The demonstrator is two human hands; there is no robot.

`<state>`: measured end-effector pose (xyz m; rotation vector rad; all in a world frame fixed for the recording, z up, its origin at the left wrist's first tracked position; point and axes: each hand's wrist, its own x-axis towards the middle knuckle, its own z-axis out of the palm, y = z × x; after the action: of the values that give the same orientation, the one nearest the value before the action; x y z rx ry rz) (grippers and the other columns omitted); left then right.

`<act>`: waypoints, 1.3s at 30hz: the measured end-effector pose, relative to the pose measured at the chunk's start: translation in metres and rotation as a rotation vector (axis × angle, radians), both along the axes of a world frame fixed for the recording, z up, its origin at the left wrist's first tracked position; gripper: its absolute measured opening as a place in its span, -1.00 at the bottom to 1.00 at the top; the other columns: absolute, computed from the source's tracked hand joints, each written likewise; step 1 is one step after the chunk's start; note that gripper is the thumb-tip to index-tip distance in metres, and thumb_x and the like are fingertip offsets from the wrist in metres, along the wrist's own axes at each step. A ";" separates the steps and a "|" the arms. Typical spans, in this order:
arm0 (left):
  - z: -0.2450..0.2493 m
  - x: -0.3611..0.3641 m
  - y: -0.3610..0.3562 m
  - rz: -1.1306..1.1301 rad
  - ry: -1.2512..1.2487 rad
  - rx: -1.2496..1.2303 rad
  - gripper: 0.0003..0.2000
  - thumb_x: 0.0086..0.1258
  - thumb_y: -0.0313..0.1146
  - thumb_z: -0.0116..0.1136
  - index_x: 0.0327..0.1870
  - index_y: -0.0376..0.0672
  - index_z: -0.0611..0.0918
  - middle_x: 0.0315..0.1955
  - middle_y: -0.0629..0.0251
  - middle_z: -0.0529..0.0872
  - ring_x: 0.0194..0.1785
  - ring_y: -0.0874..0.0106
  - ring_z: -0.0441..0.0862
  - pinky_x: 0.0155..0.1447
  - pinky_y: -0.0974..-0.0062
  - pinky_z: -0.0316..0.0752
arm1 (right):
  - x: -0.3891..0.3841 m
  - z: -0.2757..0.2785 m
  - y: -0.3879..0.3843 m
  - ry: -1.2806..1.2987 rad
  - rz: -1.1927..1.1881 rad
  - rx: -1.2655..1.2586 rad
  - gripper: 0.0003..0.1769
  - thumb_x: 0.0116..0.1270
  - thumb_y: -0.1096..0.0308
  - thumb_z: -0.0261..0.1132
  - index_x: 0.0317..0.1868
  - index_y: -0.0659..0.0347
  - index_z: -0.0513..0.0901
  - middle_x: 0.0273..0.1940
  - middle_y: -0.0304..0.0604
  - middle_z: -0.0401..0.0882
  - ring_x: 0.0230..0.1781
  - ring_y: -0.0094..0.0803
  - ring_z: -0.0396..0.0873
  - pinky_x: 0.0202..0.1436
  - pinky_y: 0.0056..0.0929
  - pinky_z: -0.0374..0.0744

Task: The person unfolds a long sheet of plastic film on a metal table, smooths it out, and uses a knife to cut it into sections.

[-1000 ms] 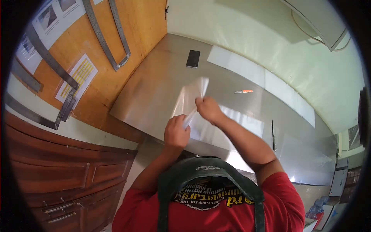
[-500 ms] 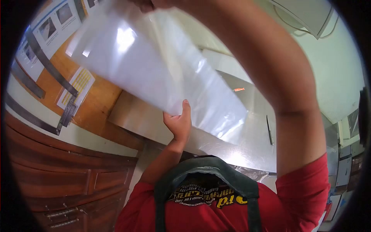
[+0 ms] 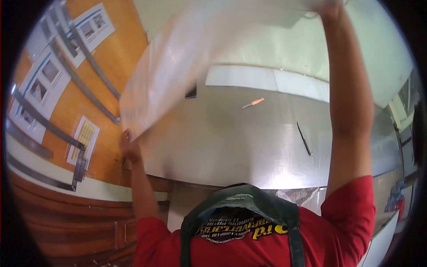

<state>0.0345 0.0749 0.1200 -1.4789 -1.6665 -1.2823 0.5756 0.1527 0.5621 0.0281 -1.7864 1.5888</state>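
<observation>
A large, see-through plastic sheet (image 3: 164, 75) stretches above the steel table (image 3: 213, 147), partly smeared by motion. At its lower left corner, my left hand (image 3: 129, 146) is closed on the edge. My right hand (image 3: 330, 10) is raised at the top of the view and closed on the sheet's far end; its fingers are blurred and partly cut off. Whether the sheet is a single layer or a bag cannot be made out. On the table lie an orange-handled knife (image 3: 253, 103) and a long dark blade (image 3: 304, 139), both apart from my hands.
A dark flat object (image 3: 191, 92) lies on the table beside the sheet. An orange board (image 3: 106, 153) with posted papers (image 3: 83, 140) and metal strips stands to the left, above brown wooden cabinets (image 3: 89, 222). A white panel (image 3: 267, 81) runs along the table's back.
My left hand has moved left, and my right hand has swung up and right. The sheet is spread between them and has lifted off the table's middle, uncovering the orange-handled knife.
</observation>
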 end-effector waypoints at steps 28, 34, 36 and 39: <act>-0.012 0.187 0.024 -0.959 0.180 -1.265 -0.59 0.24 -0.35 0.26 0.10 -0.31 0.57 0.06 -0.05 0.62 0.18 0.07 0.54 0.31 0.26 0.39 | 0.058 -0.527 -0.246 -0.825 -1.847 -0.059 -0.50 0.24 0.44 0.20 0.22 0.33 0.42 0.20 0.23 0.38 0.22 0.12 0.37 0.32 -0.07 0.34; -0.068 0.481 0.066 -1.458 -0.042 -1.078 -0.57 0.53 -0.29 -0.07 0.34 -0.27 0.39 0.31 -0.04 0.43 0.40 0.09 0.34 0.44 0.27 0.21 | 0.013 -0.575 -0.240 -0.128 -2.104 -0.496 -0.36 0.31 0.49 0.04 0.37 0.51 0.09 0.35 0.23 0.12 0.40 0.02 0.14 0.50 -0.16 0.07; -0.086 0.528 0.070 -1.519 0.014 -1.091 -0.54 0.56 -0.24 -0.14 0.39 -0.25 0.33 0.37 -0.05 0.35 0.45 0.07 0.26 0.48 0.23 0.14 | 0.007 -0.574 -0.235 -0.056 -2.125 -0.450 -0.38 0.31 0.49 0.01 0.36 0.52 0.09 0.35 0.22 0.12 0.41 0.01 0.13 0.50 -0.16 0.07; -0.125 0.548 0.069 -1.464 0.436 -1.146 -0.49 0.57 -0.19 -0.24 0.45 -0.22 0.25 0.46 -0.02 0.18 0.54 0.06 0.05 0.55 0.15 -0.07 | 0.008 -0.576 -0.224 -0.140 -2.162 -0.459 -0.38 0.32 0.45 0.03 0.34 0.54 0.10 0.35 0.26 0.11 0.41 0.07 0.13 0.50 -0.13 0.06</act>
<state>0.5826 0.1438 -0.0050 -3.6493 -0.7647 -0.1770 0.5838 -0.0715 -0.0143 -1.5914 -0.5112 0.1934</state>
